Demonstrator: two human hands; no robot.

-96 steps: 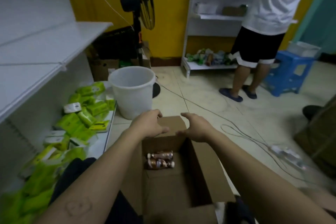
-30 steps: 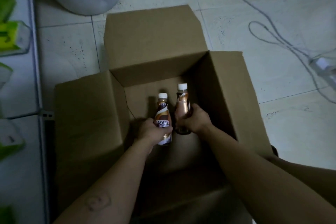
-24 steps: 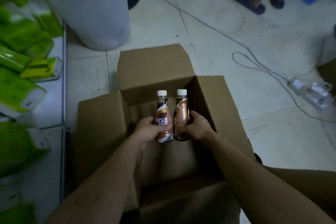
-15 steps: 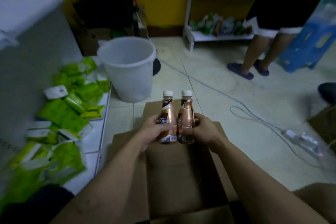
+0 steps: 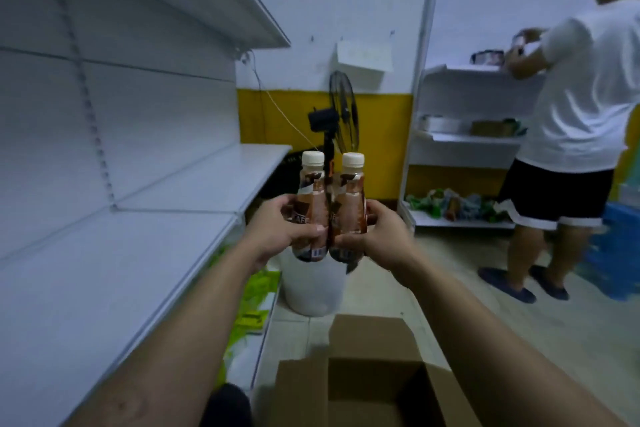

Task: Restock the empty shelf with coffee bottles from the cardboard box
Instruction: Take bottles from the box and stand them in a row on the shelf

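White empty metal shelf [image 5: 145,239] sits left; my left hand [image 5: 277,230] and right hand [image 5: 379,239] each wrap a white-capped brown coffee bottle [image 5: 311,208] [image 5: 349,208], upright, ready for placing.

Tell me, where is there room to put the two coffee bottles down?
The white shelf left of the left hand is bare along its length. The bottom shelf beside the white bucket is crowded with green packets.

Both coffee bottles [image 5: 329,208], one per hand, are now up out of the cardboard box [image 5: 367,388], level with the empty shelf [image 5: 114,274] at nine o'clock.
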